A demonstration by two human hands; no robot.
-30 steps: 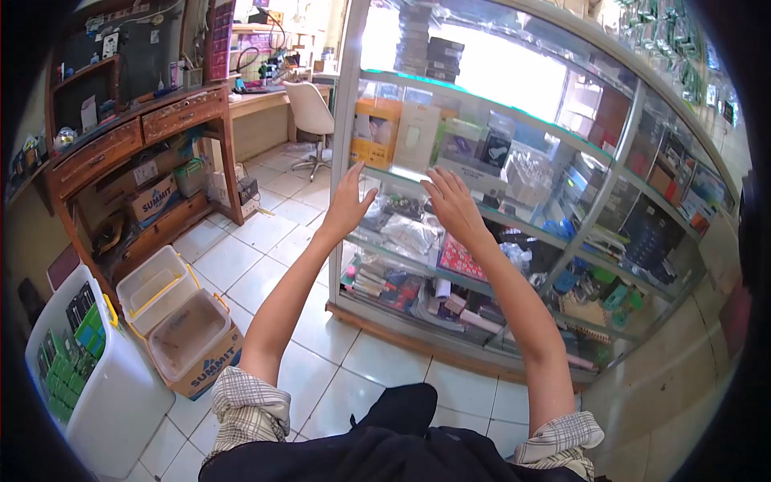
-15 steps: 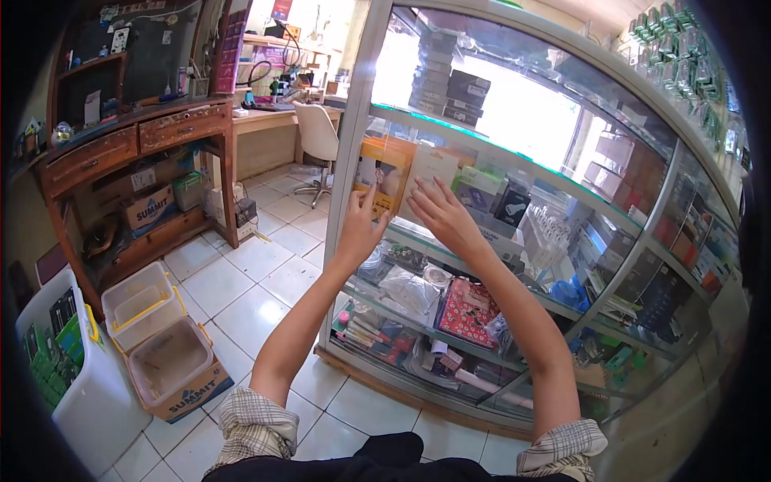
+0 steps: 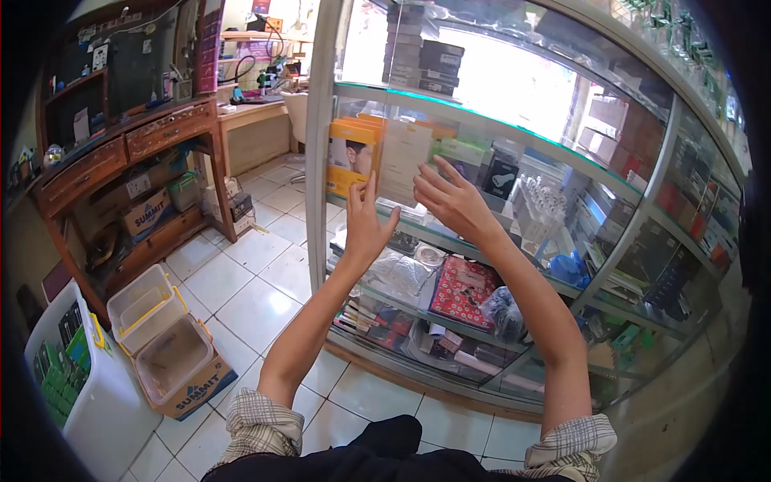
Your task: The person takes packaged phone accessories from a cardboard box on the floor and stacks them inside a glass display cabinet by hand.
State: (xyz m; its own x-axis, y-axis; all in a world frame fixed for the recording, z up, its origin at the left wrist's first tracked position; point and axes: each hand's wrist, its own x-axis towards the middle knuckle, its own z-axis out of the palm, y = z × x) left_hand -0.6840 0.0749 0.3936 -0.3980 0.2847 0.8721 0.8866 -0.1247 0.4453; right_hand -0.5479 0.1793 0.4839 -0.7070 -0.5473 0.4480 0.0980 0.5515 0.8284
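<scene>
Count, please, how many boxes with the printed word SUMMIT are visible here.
2. One SUMMIT box is on the floor beside the white bin; the other SUMMIT box is beneath the wooden desk's drawers. More could be hidden.

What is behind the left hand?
The glass cabinet, with a yellow box inside. The left hand covers the box's lower corner and whatever lies directly behind the palm.

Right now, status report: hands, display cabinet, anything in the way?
Left hand, right hand: open, no object visible in either. Display cabinet ahead, yellow boxes shelved inside. Whether its front is closed off: can't tell.
</scene>
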